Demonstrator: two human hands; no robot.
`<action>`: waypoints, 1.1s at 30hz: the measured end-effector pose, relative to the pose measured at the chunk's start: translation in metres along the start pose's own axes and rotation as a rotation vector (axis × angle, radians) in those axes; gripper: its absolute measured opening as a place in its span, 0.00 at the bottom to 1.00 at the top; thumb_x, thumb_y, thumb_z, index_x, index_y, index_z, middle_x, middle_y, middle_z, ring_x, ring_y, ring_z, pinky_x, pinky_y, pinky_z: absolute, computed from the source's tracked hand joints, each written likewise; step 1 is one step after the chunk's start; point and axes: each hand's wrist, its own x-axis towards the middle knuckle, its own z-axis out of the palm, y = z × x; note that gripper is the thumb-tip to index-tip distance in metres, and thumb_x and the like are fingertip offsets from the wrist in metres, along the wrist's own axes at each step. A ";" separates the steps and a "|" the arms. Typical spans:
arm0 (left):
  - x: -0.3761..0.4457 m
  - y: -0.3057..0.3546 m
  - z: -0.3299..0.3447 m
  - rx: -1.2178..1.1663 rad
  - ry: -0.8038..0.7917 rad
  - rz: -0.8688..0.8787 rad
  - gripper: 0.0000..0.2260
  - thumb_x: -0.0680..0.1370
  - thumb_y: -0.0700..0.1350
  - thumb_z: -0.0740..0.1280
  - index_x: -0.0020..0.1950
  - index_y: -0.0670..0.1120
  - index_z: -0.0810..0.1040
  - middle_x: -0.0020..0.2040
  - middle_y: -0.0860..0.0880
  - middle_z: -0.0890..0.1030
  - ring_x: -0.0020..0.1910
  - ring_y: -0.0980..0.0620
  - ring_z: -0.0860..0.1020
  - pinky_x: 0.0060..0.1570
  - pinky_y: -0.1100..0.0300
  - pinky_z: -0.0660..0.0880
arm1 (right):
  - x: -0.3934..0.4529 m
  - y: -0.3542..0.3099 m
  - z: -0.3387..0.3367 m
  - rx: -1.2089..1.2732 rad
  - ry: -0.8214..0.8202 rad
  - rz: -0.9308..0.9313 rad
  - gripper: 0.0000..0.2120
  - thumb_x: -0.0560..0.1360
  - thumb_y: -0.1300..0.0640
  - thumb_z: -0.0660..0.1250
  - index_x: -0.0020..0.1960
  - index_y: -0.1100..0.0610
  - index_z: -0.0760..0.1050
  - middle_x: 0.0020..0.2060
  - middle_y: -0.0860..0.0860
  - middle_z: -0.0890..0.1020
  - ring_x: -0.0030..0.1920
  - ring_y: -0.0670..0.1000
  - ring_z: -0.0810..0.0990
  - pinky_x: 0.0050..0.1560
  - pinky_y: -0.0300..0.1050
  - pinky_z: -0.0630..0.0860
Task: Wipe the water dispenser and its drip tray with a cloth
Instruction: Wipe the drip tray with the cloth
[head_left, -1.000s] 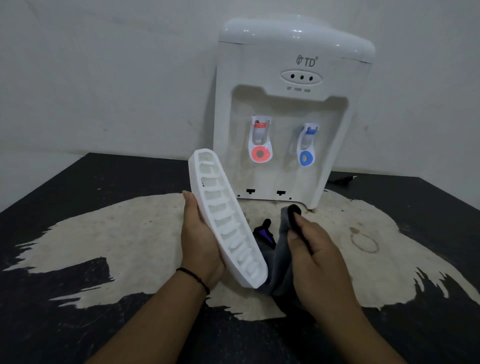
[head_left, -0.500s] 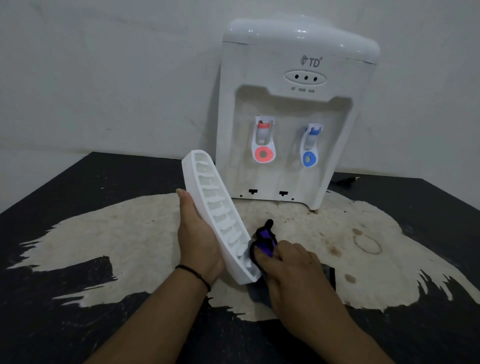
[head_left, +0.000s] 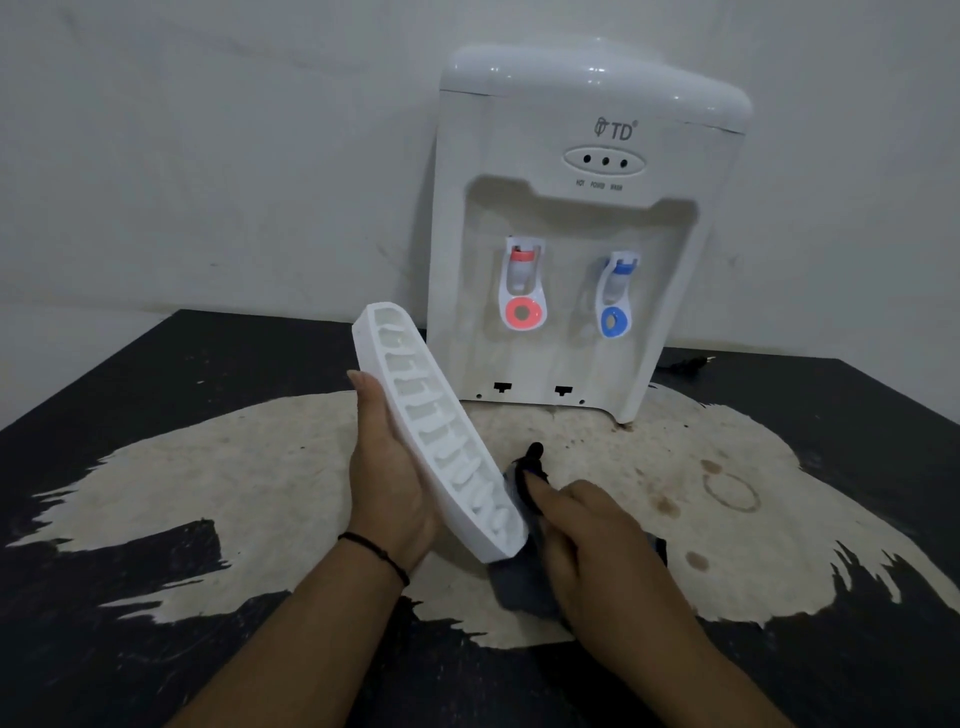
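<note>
worn black table (head_left: 156, 415); left hand (head_left: 389, 483) gripping drip tray (head_left: 436, 441)

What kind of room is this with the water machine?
Probably a plain room at home or a small workplace; I can't tell which. A countertop water dispenser stands against a bare white wall, on a black table whose top has worn through to a pale patch.

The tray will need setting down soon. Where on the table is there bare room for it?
Bare room lies left of the left hand, on the pale patch of the table. It is crowded under the right hand with its cloth, and close before the water dispenser. The drip tray is held tilted.
</note>
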 end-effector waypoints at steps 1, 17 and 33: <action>0.001 0.000 0.000 -0.033 0.000 0.000 0.26 0.76 0.67 0.54 0.64 0.52 0.76 0.55 0.47 0.81 0.54 0.47 0.80 0.55 0.47 0.76 | 0.003 0.000 -0.005 0.038 0.047 0.031 0.21 0.78 0.61 0.58 0.69 0.48 0.67 0.41 0.45 0.70 0.42 0.43 0.71 0.41 0.30 0.66; -0.010 -0.007 0.010 -0.054 -0.158 -0.075 0.24 0.78 0.60 0.51 0.43 0.51 0.83 0.38 0.47 0.85 0.35 0.50 0.83 0.34 0.58 0.80 | 0.031 -0.032 -0.010 -0.219 0.060 -0.189 0.23 0.66 0.58 0.58 0.60 0.49 0.72 0.38 0.49 0.73 0.32 0.46 0.71 0.29 0.32 0.62; -0.021 -0.009 0.017 -0.022 -0.206 -0.032 0.24 0.71 0.62 0.54 0.48 0.47 0.81 0.36 0.47 0.84 0.35 0.51 0.83 0.35 0.58 0.79 | 0.029 -0.031 -0.003 -0.220 0.181 -0.017 0.23 0.67 0.56 0.52 0.57 0.48 0.77 0.33 0.49 0.72 0.29 0.50 0.73 0.25 0.40 0.66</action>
